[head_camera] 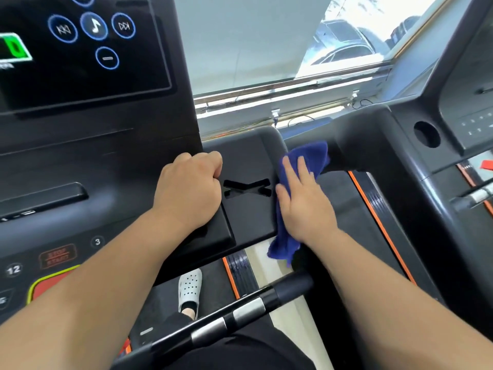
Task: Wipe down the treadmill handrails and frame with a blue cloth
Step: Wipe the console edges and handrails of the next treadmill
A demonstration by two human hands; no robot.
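A blue cloth (pixel 306 156) drapes over the right edge of the treadmill's black console wing (pixel 248 161), which has an X-shaped slot. My right hand (pixel 304 201) lies flat on the cloth with fingers spread, pressing it against that edge; the cloth's lower end hangs below the wing. My left hand (pixel 189 188) is curled into a fist and rests on the wing's left part, beside the slot, with nothing visible in it. A black handrail with silver sensor plates (pixel 226 319) runs across below my arms.
The console screen (pixel 80 49) with lit round buttons rises at upper left. A second treadmill (pixel 426 161) stands close on the right, its belt edged in orange. A white perforated shoe (pixel 190 289) stands on the belt below. A window is ahead.
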